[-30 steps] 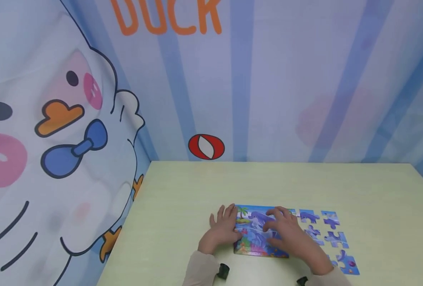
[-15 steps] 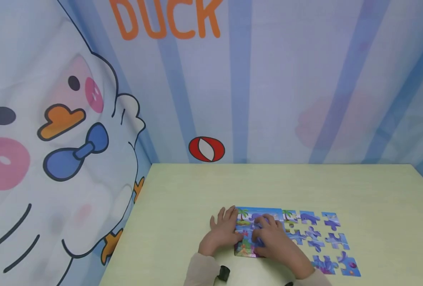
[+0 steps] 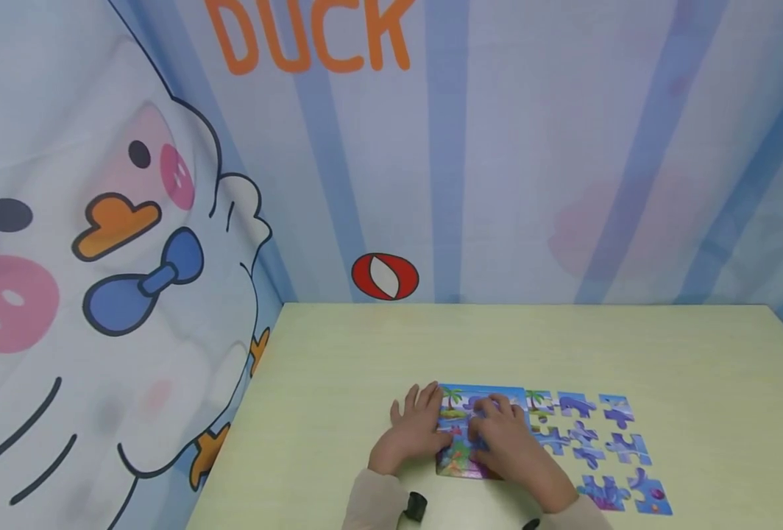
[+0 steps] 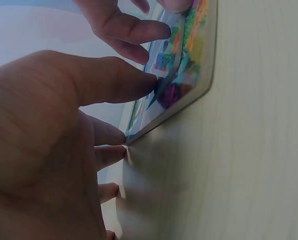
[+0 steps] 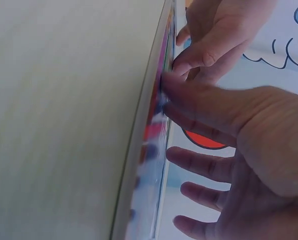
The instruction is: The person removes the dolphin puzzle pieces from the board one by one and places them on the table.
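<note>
A rimmed jigsaw tray (image 3: 461, 460) with a printed sea scene of a palm tree and dolphins lies on the table. My left hand (image 3: 411, 434) rests at its left edge, fingers spread along the side. The left thumb (image 4: 131, 80) touches the tray's surface close to a corner. Over the middle of the tray sits my right hand (image 3: 511, 442), its fingers slightly bent. The right thumb (image 5: 199, 100) and index finger reach the printed surface in the right wrist view, the other fingers loosely spread. The right hand hides part of the picture.
Several loose jigsaw pieces (image 3: 623, 445) lie in rough rows right of the tray, the nearest ones beside its right edge. The pale table (image 3: 338, 368) ends at a fabric backdrop (image 3: 497, 184) with blue stripes; a printed duck (image 3: 186, 353) covers the left side.
My right hand has moved left, from the tray's right part to its middle, then stayed there. More loose pieces show beside the tray. The left hand has kept its place.
</note>
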`<state>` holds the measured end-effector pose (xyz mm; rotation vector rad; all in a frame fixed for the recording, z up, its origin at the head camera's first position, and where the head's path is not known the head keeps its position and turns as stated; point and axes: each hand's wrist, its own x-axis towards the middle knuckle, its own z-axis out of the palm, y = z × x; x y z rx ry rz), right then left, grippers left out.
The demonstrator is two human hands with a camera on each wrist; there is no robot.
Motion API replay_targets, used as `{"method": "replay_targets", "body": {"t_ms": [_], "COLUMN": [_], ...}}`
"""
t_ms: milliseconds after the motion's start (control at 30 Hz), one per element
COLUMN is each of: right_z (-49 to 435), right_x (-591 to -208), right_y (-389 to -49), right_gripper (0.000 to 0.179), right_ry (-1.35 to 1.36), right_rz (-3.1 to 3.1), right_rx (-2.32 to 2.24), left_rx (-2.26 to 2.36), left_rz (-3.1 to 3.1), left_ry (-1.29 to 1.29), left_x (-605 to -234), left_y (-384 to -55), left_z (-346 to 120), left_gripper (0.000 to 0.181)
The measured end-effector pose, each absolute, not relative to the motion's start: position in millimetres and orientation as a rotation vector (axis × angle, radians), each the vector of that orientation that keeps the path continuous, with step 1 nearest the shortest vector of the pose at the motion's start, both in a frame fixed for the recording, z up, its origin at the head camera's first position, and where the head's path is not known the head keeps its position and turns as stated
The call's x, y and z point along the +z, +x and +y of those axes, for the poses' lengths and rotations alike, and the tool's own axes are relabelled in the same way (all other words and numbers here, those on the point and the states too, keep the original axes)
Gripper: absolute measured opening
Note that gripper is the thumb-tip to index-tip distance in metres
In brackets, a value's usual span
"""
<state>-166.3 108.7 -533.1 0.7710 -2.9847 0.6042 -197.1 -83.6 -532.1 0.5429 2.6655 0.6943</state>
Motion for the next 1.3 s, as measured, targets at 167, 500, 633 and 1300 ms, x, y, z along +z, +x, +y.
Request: {"method": "replay_targets", "body": {"t_ms": [167,500,633,1300], "right_z": [109.0,110.2,112.0,141.5], "right_x": [-532.3,-526.4,-527.0,-531.3], "right_y": [-165.6,-165.8,-164.0,-155.8], "right_gripper": [0.022,0.029,0.03,0.031], "right_ry": [0.778,1.022,1.055,1.021], "right_rz": [-2.981,-2.934,-2.919,-2.839], "right_rx": [0.605,0.432,0.392,0.417], "left_rx": [0.691,0.734,0.725,0.781], "left_rz": [2.662,2.653,2.66,2.679], "left_ry": [0.546,0.542,0.54,0.501], "left_x": [-531.7,-530.5,-531.5,-537.8], "left_y": [-196.2,-195.1,-196.1,-199.7], "left_z": [-83.3,-82.0,-81.3,-82.3], "left_gripper": [0.073,0.069,0.066,0.061]}}
